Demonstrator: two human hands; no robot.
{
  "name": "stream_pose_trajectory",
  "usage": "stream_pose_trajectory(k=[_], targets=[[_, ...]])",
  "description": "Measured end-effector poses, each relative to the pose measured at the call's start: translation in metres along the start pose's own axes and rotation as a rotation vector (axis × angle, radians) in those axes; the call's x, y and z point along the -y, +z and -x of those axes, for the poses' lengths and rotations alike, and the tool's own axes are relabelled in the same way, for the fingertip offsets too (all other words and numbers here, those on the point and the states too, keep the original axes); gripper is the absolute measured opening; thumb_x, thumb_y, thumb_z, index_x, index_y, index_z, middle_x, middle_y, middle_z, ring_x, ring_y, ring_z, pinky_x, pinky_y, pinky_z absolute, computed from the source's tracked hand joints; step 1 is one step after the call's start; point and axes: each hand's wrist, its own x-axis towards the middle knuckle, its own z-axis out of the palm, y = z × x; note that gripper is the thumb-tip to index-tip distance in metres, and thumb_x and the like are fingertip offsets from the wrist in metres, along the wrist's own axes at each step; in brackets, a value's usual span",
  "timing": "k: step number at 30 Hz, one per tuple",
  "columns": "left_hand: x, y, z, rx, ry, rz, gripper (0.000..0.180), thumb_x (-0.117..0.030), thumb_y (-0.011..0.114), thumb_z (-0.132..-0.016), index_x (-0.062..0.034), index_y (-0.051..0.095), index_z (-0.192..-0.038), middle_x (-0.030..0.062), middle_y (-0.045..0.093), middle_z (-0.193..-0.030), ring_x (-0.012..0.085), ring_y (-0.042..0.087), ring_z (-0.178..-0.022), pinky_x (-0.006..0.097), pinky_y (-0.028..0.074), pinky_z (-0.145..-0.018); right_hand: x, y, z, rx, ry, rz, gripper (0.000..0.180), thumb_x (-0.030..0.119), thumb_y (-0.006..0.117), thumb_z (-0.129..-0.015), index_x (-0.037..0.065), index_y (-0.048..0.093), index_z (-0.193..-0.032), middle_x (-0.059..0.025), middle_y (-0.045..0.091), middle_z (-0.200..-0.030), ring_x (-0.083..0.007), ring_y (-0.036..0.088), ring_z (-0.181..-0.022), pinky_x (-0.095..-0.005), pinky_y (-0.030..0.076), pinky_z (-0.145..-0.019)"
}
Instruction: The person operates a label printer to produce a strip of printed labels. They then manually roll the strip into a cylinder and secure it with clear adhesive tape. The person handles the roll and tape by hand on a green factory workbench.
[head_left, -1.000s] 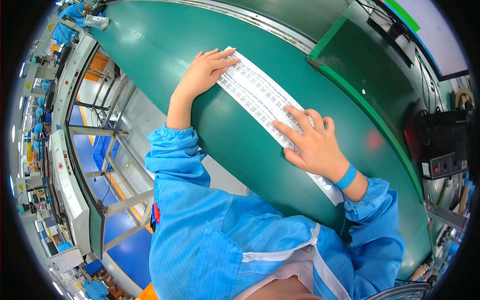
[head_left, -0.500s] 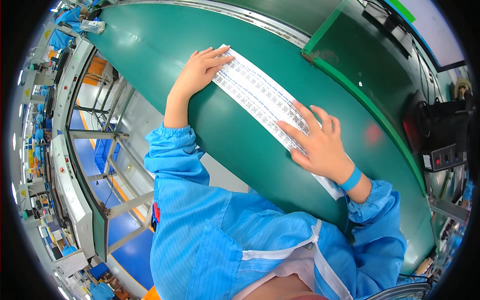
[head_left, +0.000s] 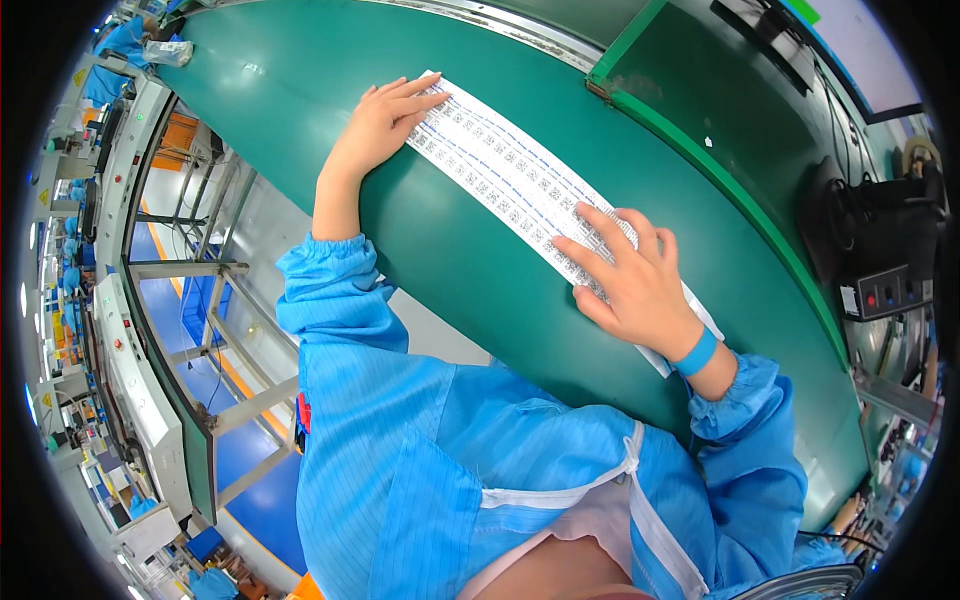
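The right hand (head_left: 630,285), near the middle right of the frame, is lying flat with fingers spread on a long white strip (head_left: 520,180). The strip is lying slanted across the green belt (head_left: 300,60). Farther up, the left hand (head_left: 385,120) is pressing open fingers on the strip's far end.

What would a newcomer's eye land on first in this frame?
A long white printed strip lies slantwise across the green conveyor belt. The left hand rests flat on its far end and the right hand, with a blue wristband, on its near end. Bright blue smock sleeves fill the foreground.
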Motion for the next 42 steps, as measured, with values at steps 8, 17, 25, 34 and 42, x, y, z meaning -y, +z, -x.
stream_pose_trajectory(k=[8,17,25,34,42], targets=[[0.001,0.002,0.000,-0.007,0.000,0.004,0.035,-0.009,0.047,-0.082,-0.0216,0.059,-0.113,-0.0001,0.046,-0.130,0.0320,0.039,-0.120,0.046,0.021,-0.104,-0.001,0.001,0.004,-0.020,0.004,0.008,0.039,0.025,0.058,-0.070,0.025,0.058,-0.109,-0.0059,0.044,-0.127,-0.0288,0.040,-0.107,-0.0455,0.032,-0.079],[0.000,0.000,-0.002,0.013,0.014,0.000,0.034,-0.011,0.047,-0.083,-0.0170,0.058,-0.114,0.0018,0.046,-0.130,0.0321,0.039,-0.121,0.042,0.022,-0.104,-0.003,-0.003,0.014,-0.030,0.031,0.023,0.036,0.024,0.057,-0.070,0.025,0.060,-0.106,-0.0043,0.046,-0.124,-0.0282,0.040,-0.107,-0.0436,0.032,-0.079],[0.003,0.001,-0.001,0.011,0.031,0.043,0.035,-0.009,0.047,-0.082,-0.0162,0.058,-0.114,0.0030,0.046,-0.130,0.0319,0.039,-0.120,0.042,0.022,-0.104,-0.001,-0.009,0.023,-0.070,0.046,0.003,0.034,0.024,0.059,-0.070,0.024,0.061,-0.105,-0.0026,0.048,-0.122,-0.0268,0.041,-0.106,-0.0428,0.033,-0.077],[-0.004,-0.003,0.001,-0.013,0.023,0.018,0.037,-0.007,0.048,-0.081,-0.0151,0.056,-0.117,0.0047,0.047,-0.129,0.0293,0.041,-0.120,0.037,0.027,-0.101,-0.004,-0.003,0.027,-0.107,0.047,-0.010,0.029,0.022,0.059,-0.071,0.023,0.063,-0.100,-0.0019,0.050,-0.120,-0.0266,0.042,-0.104,-0.0428,0.034,-0.075],[-0.104,0.023,0.002,-0.272,0.106,0.175,0.054,-0.017,0.056,-0.079,-0.0161,0.038,-0.130,0.0107,0.038,-0.133,0.0335,0.034,-0.123,0.049,0.022,-0.102,-0.002,-0.002,0.030,-0.106,0.064,-0.010,0.030,0.022,0.058,-0.072,0.023,0.063,-0.101,-0.0018,0.049,-0.121,-0.0274,0.042,-0.104,-0.0446,0.035,-0.076]])
